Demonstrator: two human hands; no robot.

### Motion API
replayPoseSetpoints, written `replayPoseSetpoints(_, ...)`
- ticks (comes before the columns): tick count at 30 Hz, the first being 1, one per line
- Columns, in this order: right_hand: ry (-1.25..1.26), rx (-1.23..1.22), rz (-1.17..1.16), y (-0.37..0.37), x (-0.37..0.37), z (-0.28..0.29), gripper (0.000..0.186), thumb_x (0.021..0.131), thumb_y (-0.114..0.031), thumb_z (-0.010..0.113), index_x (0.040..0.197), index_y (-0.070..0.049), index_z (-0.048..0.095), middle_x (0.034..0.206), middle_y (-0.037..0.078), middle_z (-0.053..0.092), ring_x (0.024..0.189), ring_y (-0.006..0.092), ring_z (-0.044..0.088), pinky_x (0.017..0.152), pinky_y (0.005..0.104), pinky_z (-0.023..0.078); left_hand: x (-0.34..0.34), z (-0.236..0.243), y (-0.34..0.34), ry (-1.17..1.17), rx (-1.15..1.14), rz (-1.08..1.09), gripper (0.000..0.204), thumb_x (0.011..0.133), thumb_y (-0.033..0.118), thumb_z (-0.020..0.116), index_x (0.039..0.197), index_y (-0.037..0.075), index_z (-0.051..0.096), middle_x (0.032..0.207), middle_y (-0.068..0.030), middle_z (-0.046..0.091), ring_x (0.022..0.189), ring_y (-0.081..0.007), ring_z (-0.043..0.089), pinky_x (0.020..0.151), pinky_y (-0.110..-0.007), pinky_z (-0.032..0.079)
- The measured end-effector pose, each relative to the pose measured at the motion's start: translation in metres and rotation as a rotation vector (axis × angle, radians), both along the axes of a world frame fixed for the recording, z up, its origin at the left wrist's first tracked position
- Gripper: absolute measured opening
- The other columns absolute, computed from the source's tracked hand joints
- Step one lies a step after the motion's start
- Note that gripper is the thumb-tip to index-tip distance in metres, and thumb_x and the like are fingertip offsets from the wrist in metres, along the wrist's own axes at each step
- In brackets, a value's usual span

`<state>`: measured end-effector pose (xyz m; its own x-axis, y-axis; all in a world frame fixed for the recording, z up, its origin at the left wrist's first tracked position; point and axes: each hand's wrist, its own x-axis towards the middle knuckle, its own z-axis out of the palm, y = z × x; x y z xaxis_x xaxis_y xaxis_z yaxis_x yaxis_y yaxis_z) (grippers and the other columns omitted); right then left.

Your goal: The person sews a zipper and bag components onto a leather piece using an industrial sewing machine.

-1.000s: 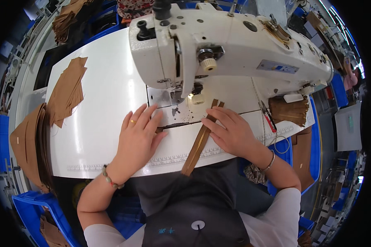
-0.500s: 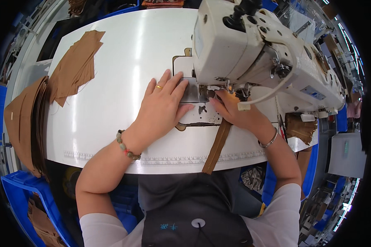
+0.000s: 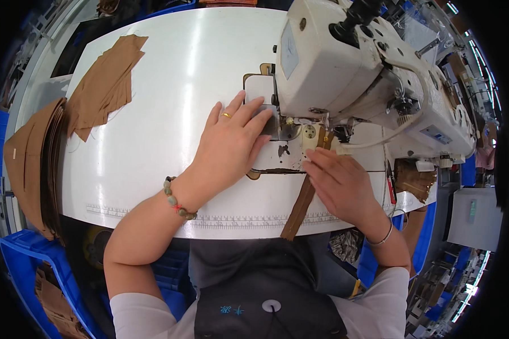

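My left hand (image 3: 226, 141) lies with fingers spread beside the sewing machine's metal slide plate (image 3: 270, 121), fingertips touching its edge; it holds nothing. A brown zipper strip (image 3: 301, 206) with a line of teeth runs from beneath the white sewing machine head (image 3: 328, 68) down to the table's front edge. My right hand (image 3: 342, 183) is closed over the middle of this strip, thumb and fingertips together just in front of the needle area; the fingers cover that part. A small round metal disc (image 3: 309, 131) shows next to the strip's far end.
Brown fabric pieces (image 3: 104, 85) lie in a fanned pile at the far left. A thick stack of brown panels (image 3: 34, 169) hangs over the left edge. More brown strips (image 3: 415, 179) sit at the right. Blue bins (image 3: 39, 254) stand below the white table (image 3: 152, 164).
My right hand has drawn back from under the needle toward me, uncovering the strip's far end and the round disc. My left hand has shifted slightly in view with the table and machine.
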<state>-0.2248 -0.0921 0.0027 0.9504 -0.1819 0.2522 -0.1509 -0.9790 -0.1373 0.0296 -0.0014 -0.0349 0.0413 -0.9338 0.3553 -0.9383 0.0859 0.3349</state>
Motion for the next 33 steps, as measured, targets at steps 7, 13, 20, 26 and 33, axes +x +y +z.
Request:
replayPoseSetpoints(7,-0.032,-0.029,-0.175,-0.005,-0.019,-0.019,0.049,0.080,-0.001,0.067,0.129,-0.002,0.065,0.133,0.016,0.063,0.112,0.0355,0.063,0.096,0.0456,0.054,-0.005,0.002,-0.014,-0.086,0.057,-0.053,0.035,0.093,0.015,0.066,0.127,0.007,0.069,0.142,-0.0114,0.061,0.139,-0.0362,0.051,0.113,-0.059,0.040)
replayPoseSetpoints(13,-0.048,-0.058,-0.197,0.000,-0.020,-0.032,0.049,0.081,-0.003,0.066,0.130,-0.003,0.066,0.132,0.016,0.062,0.125,0.0364,0.060,0.103,0.0478,0.052,0.012,0.017,0.005,-0.319,-0.100,-0.083,0.034,0.079,0.005,0.071,0.112,0.009,0.075,0.122,-0.0036,0.070,0.120,-0.0275,0.062,0.112,-0.052,0.043)
replayPoseSetpoints(20,-0.062,0.014,-0.235,0.001,-0.023,-0.034,0.049,0.085,-0.004,0.066,0.134,-0.003,0.063,0.142,0.017,0.058,0.130,0.0355,0.057,0.107,0.0487,0.049,-0.013,0.009,0.000,-0.168,-0.165,-0.213,0.040,0.079,0.004,0.070,0.119,0.009,0.073,0.121,-0.0036,0.071,0.119,-0.0263,0.065,0.108,-0.043,0.048)
replayPoseSetpoints(26,-0.077,-0.005,-0.221,0.002,-0.023,-0.034,0.050,0.084,-0.005,0.067,0.134,-0.004,0.063,0.147,0.018,0.053,0.135,0.0359,0.053,0.110,0.0491,0.047,0.019,0.008,-0.009,-0.347,0.075,0.163,0.038,0.090,0.011,0.061,0.127,0.007,0.069,0.128,-0.0066,0.071,0.121,-0.0288,0.065,0.107,-0.050,0.048)
replayPoseSetpoints(33,-0.101,0.022,-0.262,0.002,-0.023,-0.037,0.049,0.085,-0.006,0.067,0.134,-0.005,0.063,0.150,0.019,0.050,0.136,0.0369,0.053,0.112,0.0508,0.044,-0.008,-0.001,-0.008,-0.297,-0.099,-0.072,0.036,0.087,0.005,0.064,0.122,0.010,0.069,0.117,-0.0066,0.068,0.117,-0.0280,0.063,0.108,-0.050,0.048)
